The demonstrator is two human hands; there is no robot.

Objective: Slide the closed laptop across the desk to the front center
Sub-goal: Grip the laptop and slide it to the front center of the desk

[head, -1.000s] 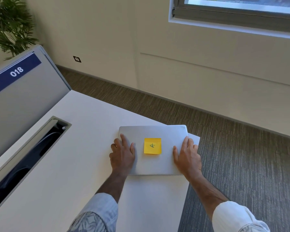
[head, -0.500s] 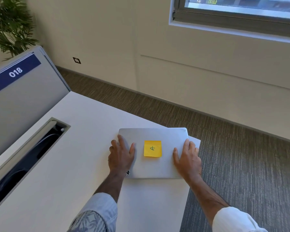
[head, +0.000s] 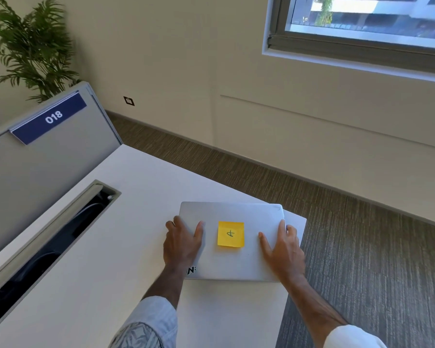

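Observation:
A closed silver laptop (head: 232, 213) lies flat on the white desk (head: 126, 247), close to the desk's right corner. A yellow sticky note (head: 230, 234) with a handwritten mark sits in the middle of its lid. My left hand (head: 182, 243) rests flat on the lid's left side, fingers spread over the left edge. My right hand (head: 281, 249) presses flat on the lid's right side, fingers reaching the right edge. A dark sticker shows at the laptop's near left corner beside my left wrist.
A long open cable slot (head: 48, 244) runs through the desk at the left. Behind it stands a grey partition (head: 33, 177) with a blue "018" label (head: 51, 117). The desk's right edge drops to striped carpet (head: 362, 247). A potted plant (head: 33, 46) stands at the back left.
The laptop has slid a little toward me under both hands, uncovering a dark sticker at its near left corner. The camera has tilted up slightly.

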